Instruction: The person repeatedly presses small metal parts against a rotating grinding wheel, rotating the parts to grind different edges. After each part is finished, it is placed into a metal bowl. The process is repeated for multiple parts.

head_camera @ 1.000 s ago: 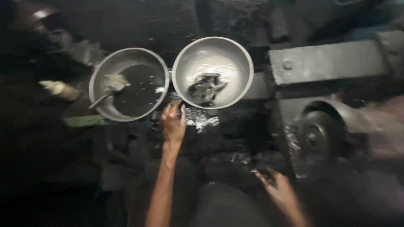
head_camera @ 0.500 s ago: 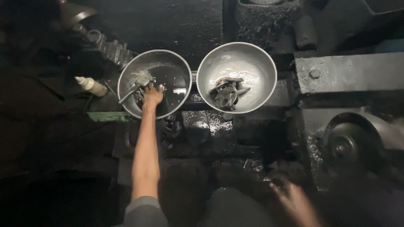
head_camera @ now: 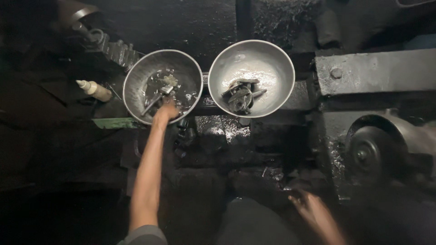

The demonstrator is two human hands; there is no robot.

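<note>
While the left hand (head_camera: pixel 166 111) is stretched into the left metal bowl (head_camera: pixel 136 77) of dark liquid, its fingers seem closed on a small metal part there, though dimness hides the grip. The right hand (head_camera: pixel 313 211) is kept low near the lap, fingers loose and empty, apparently for balance.

Your left hand (head_camera: pixel 167 110) reaches into the left metal bowl (head_camera: pixel 136 81) at upper centre of the frame, fingers at a brush-like tool (head_camera: pixel 156 97) lying in dark liquid. Whether the hand grips the tool cannot be determined. The right metal bowl (head_camera: pixel 272 63), just beside the first, contains several dark metal parts (head_camera: pixel 240 93). A pale squeeze bottle (head_camera: pixel 94 90) lies left of the bowls. Your right hand (head_camera: pixel 313 211) appears blurred at lower right, fingers spread, below a round machine wheel (head_camera: pixel 368 154).
</note>
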